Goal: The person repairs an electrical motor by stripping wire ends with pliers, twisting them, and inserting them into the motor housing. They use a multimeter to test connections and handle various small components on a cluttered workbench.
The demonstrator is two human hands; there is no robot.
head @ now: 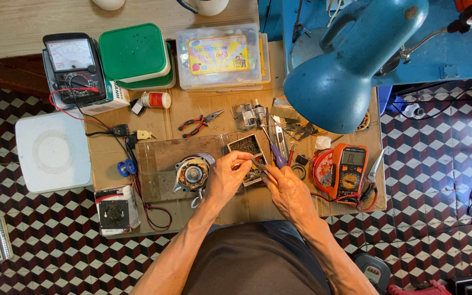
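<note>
Checkered floor tiles in red, black and white lie under a flat brown cardboard sheet (154,128) where all the tools rest. Near the middle of the cardboard stands a small open tin box (245,146) full of tiny dark screws. Both hands meet at its near edge. The left hand (226,176) has its fingers curled and pressed together on something very small; what it pinches is too tiny to tell. The right hand (286,188) pinches a thin tool with a purple handle (277,158), its point close to the left fingertips.

Screws this small look hard and light, and they would likely slip and roll away, so a tight fingertip pinch seems the best hold. The tin box looks stiff and is best taken by its sides.

Just left of the left hand sits a round motor (192,173), which looks heavy. An orange meter (349,170) lies near the right edge. Red pliers (199,123) lie farther back, and a big blue lamp (345,60) hangs over the far right corner.
</note>
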